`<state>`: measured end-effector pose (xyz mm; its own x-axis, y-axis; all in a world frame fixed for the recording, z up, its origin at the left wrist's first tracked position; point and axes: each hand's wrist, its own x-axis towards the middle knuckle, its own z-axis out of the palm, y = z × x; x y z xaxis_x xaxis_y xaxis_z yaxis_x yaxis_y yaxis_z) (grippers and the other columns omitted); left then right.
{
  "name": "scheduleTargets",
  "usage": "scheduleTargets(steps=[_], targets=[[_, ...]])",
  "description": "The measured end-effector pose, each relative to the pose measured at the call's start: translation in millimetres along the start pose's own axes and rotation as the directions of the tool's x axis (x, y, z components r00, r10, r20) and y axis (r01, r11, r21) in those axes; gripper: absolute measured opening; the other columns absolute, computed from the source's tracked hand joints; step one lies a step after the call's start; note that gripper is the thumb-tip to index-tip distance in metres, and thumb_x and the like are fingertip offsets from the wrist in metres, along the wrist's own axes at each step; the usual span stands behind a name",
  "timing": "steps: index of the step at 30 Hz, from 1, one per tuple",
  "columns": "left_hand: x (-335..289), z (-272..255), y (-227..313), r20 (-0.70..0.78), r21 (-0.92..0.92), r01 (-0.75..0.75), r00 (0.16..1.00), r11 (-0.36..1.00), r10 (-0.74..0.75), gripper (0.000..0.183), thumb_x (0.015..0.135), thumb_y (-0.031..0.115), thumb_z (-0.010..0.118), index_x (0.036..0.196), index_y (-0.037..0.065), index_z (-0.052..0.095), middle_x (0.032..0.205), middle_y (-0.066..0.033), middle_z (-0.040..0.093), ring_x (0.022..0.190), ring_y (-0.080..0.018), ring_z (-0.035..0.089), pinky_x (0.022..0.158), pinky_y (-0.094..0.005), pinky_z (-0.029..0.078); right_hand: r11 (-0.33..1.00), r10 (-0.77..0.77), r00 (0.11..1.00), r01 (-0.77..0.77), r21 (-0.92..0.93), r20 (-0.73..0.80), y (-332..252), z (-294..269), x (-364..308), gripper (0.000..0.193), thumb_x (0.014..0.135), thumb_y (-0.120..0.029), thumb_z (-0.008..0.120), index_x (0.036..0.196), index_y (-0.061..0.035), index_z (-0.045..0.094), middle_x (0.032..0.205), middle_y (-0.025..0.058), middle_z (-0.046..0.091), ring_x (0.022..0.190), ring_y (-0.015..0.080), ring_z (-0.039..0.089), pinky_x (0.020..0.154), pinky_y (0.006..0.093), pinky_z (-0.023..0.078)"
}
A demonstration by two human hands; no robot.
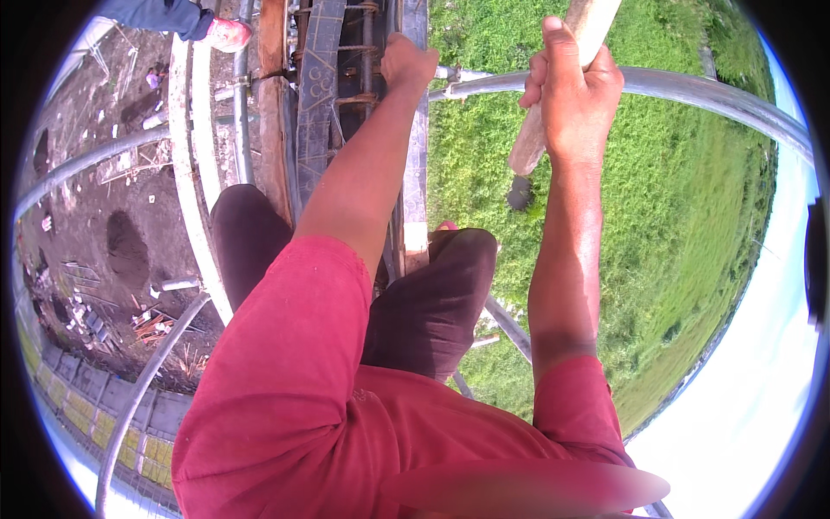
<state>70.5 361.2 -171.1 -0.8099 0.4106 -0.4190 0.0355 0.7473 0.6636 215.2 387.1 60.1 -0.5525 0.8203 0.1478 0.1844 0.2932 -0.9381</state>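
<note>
My right hand [577,99] is wrapped round a thick, pale wooden handle [529,143], held slantwise out over the grass. Its upper end runs past the top of the view, so any tool head is hidden. My left hand [408,64] is closed at the inner edge of a long, narrow formwork panel [416,164]; whatever its fingers hold cannot be made out. Left of that hand, reinforcing bars [368,60] with cross ties stand in the gap between this panel and a dark, marked formwork panel [317,95]. My knees are on either side of the formwork.
Wooden timbers [275,130] and pale long poles [183,130] run along the left. A metal pipe [683,86] crosses beneath my right hand. Far below lie green grass [666,285] and a dirt site [95,190]. Another person's shoe [228,35] shows at upper left.
</note>
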Motion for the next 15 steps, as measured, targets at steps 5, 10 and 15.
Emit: scheduleTargets(steps=[5, 10, 15], targets=[[-3, 4, -5, -0.012, -0.018, -0.007, 1.000, 1.000, 0.007, 0.069, 0.078, 0.030, 0.082, 0.126, -0.009, 0.051, 0.120, -0.0298, 0.068, 0.113, -0.0430, 0.068, 0.103, -0.0463, 0.053, 0.989, 0.081, 0.991, -0.092, -0.112, -0.106, 33, 31, -9, 0.023, 0.094, -0.023, 0.071, 0.087, -0.0020, 0.065, 0.069, 0.0057, 0.067, 0.059, 0.0125, 0.065, 0.050, 0.0286, 0.050], [0, -4, 2, -0.062, -0.020, -0.048, 0.997, 0.999, 0.047, 0.072, 0.074, 0.034, 0.083, 0.122, -0.010, 0.052, 0.115, -0.0312, 0.070, 0.109, -0.0437, 0.069, 0.099, -0.0477, 0.054, 0.719, 0.489, 0.871, -0.368, -0.589, 0.052, 71, 24, -5, 0.029, 0.092, -0.029, 0.067, 0.093, -0.0004, 0.070, 0.072, 0.0109, 0.069, 0.066, 0.0207, 0.070, 0.061, 0.0359, 0.057], [0, -1, 0, -0.041, -0.038, -0.009, 0.999, 0.999, 0.007, 0.073, 0.075, 0.029, 0.083, 0.125, -0.009, 0.046, 0.114, -0.0297, 0.070, 0.109, -0.0422, 0.070, 0.100, -0.0467, 0.054, 0.982, 0.130, 0.991, -0.132, -0.138, -0.024, 15, -3, 8, 0.016, 0.094, -0.014, 0.070, 0.083, -0.0036, 0.064, 0.059, 0.0027, 0.061, 0.050, 0.0090, 0.057, 0.050, 0.0262, 0.047]])
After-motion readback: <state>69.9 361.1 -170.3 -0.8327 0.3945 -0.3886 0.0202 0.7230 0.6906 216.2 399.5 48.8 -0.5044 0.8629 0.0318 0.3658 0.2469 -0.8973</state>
